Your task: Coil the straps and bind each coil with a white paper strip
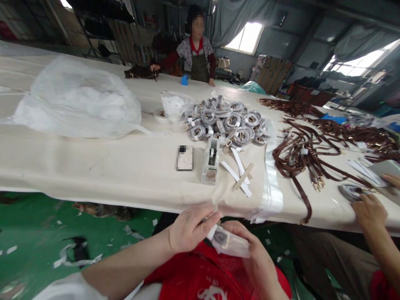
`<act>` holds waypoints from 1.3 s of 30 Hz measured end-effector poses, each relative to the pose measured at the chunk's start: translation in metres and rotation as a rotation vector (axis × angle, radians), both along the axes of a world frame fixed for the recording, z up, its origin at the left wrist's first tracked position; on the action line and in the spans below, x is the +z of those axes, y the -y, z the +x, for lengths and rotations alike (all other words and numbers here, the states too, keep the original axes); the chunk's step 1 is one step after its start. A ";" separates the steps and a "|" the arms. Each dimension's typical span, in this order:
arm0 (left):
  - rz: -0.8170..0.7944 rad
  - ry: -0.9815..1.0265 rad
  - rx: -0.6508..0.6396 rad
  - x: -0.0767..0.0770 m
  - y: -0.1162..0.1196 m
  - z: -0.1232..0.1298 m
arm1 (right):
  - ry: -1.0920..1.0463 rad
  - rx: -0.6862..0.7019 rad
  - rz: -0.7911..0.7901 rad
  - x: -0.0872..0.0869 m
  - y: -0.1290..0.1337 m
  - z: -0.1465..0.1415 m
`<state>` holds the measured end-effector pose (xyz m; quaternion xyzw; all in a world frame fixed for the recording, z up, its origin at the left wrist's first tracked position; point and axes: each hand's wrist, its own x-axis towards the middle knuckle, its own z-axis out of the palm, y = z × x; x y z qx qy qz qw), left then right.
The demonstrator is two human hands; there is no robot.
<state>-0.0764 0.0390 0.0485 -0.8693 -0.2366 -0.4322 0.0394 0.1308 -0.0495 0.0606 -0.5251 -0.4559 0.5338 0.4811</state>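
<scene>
In front of my red apron, I hold a small wrapped strap bundle (pixel 223 239) in translucent plastic, with something dark and coiled inside. My left hand (pixel 193 228) is closed on its left end, where a white strip shows. The fingers of my right hand (pixel 246 237) curl behind and around its right side, partly hidden by the plastic. Just beyond my hands, on the table, stand a tape dispenser (pixel 211 162) and several white and tan strips (pixel 239 173). Behind them lies a pile of coiled, plastic-wrapped straps (pixel 225 118) with gold-coloured clasps.
A large plastic bag (pixel 81 100) lies on the table (pixel 125 166) at left. Brown straps (pixel 300 154) and flat clear bags (pixel 270 179) are at right. A co-worker's hand (pixel 370 210) touches a coiled strap there. Another person (pixel 198 54) stands across the table.
</scene>
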 end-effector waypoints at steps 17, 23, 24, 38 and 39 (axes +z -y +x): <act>-0.057 -0.106 -0.148 -0.007 0.022 0.008 | -0.040 0.146 -0.206 0.020 -0.032 0.003; -0.091 -0.256 -0.199 -0.014 0.019 0.013 | 0.157 0.096 -0.178 0.003 -0.028 0.006; -0.112 -0.272 -0.187 -0.017 0.019 0.014 | 0.200 0.075 -0.169 0.001 -0.027 0.005; -0.649 -0.597 -0.131 -0.038 0.024 0.034 | 0.756 0.199 0.216 0.000 -0.016 0.008; -0.680 -0.600 -0.124 -0.036 0.023 0.035 | 0.774 0.237 0.275 0.004 -0.013 0.008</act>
